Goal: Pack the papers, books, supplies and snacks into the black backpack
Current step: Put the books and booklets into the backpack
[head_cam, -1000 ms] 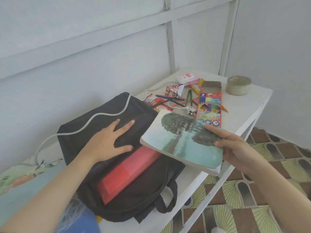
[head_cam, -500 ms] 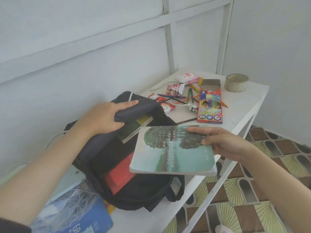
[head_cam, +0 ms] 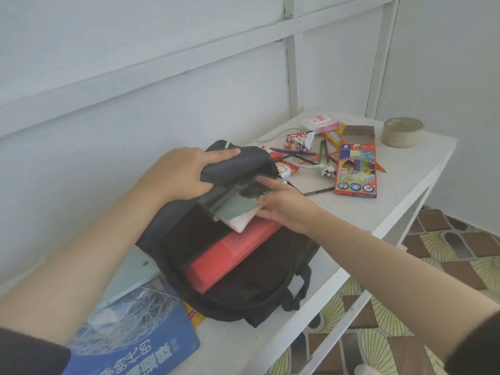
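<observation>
My left hand (head_cam: 176, 174) clenches the flap of the black fabric backpack (head_cam: 251, 272), my right hand (head_cam: 286, 207) pinches the teal paperback book (head_cam: 238, 209), half inside above a flat red folder (head_cam: 230, 253).

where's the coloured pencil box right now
Head view: the pencil box lies flat on the white table, right of the backpack, with loose pencils at its left edge and the tape roll beyond it.

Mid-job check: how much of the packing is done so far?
Done: a red case sits in the black backpack. In hand: the left hand holds the flap up while the right hand holds a teal book partly inside the opening. Left: the blue book, snack packets, loose pencils, coloured-pencil box and tape roll are on the table.
</observation>
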{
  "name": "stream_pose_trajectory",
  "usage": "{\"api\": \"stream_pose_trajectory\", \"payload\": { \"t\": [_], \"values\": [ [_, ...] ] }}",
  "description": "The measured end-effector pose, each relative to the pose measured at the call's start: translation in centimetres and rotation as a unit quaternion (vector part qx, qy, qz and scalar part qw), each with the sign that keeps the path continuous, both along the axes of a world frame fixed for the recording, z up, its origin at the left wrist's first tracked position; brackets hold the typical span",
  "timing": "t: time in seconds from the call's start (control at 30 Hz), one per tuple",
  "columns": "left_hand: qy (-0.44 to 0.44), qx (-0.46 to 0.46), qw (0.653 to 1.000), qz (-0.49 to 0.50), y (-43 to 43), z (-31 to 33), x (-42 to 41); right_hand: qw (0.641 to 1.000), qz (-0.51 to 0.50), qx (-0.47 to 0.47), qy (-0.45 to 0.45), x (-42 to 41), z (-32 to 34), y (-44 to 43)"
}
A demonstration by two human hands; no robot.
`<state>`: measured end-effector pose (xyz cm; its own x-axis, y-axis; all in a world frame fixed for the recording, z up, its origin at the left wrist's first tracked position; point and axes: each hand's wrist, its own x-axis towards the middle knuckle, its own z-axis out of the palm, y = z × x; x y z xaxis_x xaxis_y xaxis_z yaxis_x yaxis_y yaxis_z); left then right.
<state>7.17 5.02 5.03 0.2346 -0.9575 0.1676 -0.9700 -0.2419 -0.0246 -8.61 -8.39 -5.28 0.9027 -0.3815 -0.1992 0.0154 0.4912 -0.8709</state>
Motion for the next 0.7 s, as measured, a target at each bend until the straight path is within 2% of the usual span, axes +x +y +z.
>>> {"api": "stream_pose_trajectory", "payload": {
  "t": [0.1,0.27,0.3,0.33,0.4,0.43,0.47,0.63,0.7],
  "values": [
    [0.000,0.004,1.000,0.004,0.1,0.0,-0.1,0.986,0.035,-0.154,0.051,1.2,-0.3,0.7],
    [0.001,0.006,1.000,0.011,0.2,-0.1,-0.5,0.961,-0.039,-0.241,0.128,3.4,-0.7,1.8],
    [0.002,0.005,1.000,0.011,0.2,-0.2,-0.5,0.940,-0.072,-0.299,0.148,3.7,-0.9,1.8],
    [0.003,0.004,1.000,0.011,0.2,-0.2,-0.4,0.899,-0.104,-0.393,0.160,3.9,-1.0,1.7],
    [0.004,0.006,1.000,0.013,0.3,-0.3,-0.1,0.783,-0.137,-0.585,0.164,3.6,-1.0,1.6],
    [0.006,0.007,1.000,0.014,0.3,-0.4,-0.1,0.738,-0.133,-0.642,0.159,3.2,-0.9,1.9],
    [0.008,0.007,1.000,0.017,0.3,-0.4,0.0,0.709,-0.115,-0.677,0.158,2.8,-1.0,2.3],
    [0.008,0.005,1.000,0.018,0.3,-0.4,-0.2,0.649,0.099,-0.717,0.236,1.6,-2.7,4.5],
    [0.005,0.005,1.000,0.017,0.4,-0.5,-0.3,0.634,0.123,-0.718,0.257,2.0,-3.2,4.1]
  ]
}}
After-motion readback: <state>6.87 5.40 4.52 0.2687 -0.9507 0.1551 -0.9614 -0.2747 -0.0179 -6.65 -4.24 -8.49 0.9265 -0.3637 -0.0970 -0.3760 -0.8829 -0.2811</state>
